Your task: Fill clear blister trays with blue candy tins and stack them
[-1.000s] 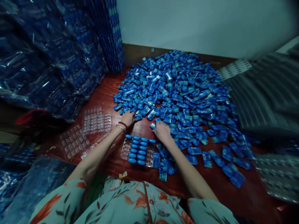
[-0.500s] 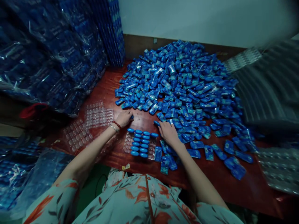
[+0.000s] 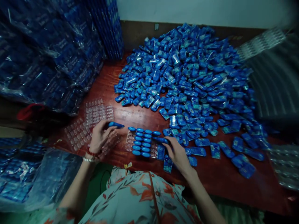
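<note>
A clear plastic blister tray (image 3: 129, 141) lies near the front of the table, its middle columns filled with small blue packets standing on edge. My left hand (image 3: 100, 137) pinches one blue packet (image 3: 115, 124) just left of the tray, pointing it toward the filled rows. On the other side, my right hand (image 3: 175, 152) grips another blue packet (image 3: 160, 139) at the tray's right edge, below the top row. Whether that packet touches the tray I cannot tell. Loose packets lie under and beside my right hand.
A large heap of blue packets (image 3: 177, 71) covers the back and right of the table (image 3: 137, 116). Clear blister trays (image 3: 98, 110) lie at the left. Plastic-wrapped stacks (image 3: 46, 56) rise at the back left, and more trays (image 3: 286, 165) sit far right.
My left hand has drawn back toward the left and nearer my body, with a packet now visible in its fingers. My right hand has come down to the tray's right edge with a packet.
</note>
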The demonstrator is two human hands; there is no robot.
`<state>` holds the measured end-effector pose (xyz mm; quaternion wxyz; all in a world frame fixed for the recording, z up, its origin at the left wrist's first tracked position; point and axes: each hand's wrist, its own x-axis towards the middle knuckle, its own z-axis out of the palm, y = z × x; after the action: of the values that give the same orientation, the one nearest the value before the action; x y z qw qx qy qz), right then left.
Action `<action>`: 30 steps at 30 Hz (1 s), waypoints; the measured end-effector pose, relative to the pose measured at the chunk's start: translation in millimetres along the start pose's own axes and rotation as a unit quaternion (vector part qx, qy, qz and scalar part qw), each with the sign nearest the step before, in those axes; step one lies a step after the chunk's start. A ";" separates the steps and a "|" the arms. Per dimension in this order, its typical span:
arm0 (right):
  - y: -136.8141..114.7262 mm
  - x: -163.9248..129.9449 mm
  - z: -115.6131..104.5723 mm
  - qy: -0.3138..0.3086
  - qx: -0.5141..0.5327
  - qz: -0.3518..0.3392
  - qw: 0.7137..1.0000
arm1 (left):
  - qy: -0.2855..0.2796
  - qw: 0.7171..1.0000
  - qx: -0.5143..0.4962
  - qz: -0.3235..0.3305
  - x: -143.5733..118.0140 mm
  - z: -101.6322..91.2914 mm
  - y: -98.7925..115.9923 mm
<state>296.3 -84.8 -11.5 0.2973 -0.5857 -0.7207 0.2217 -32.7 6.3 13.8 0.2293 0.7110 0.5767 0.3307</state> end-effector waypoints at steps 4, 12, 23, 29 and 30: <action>2.3 8.0 9.3 -0.057 -0.124 -0.090 0.987 | 0.009 0.999 0.005 0.032 -46.8 18.9 8.7; -11.2 31.9 -9.5 -0.162 -0.297 -0.206 0.918 | -0.098 0.964 0.125 0.215 -41.3 54.4 -1.9; -30.7 60.9 0.1 -0.288 -0.354 -0.239 0.857 | -0.291 0.888 0.252 0.253 -8.4 44.0 23.8; -5.1 61.2 -5.1 -0.170 -0.271 -0.139 0.937 | -0.221 0.924 0.222 0.219 3.3 64.7 9.4; 1.1 57.8 -7.7 -0.123 -0.226 -0.109 0.960 | -0.209 0.927 0.222 0.217 7.0 69.4 8.0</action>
<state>294.5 -28.3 3.1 0.0887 -0.5238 -0.8424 0.0898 24.4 15.1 -26.0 0.1037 0.9046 0.4056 0.0797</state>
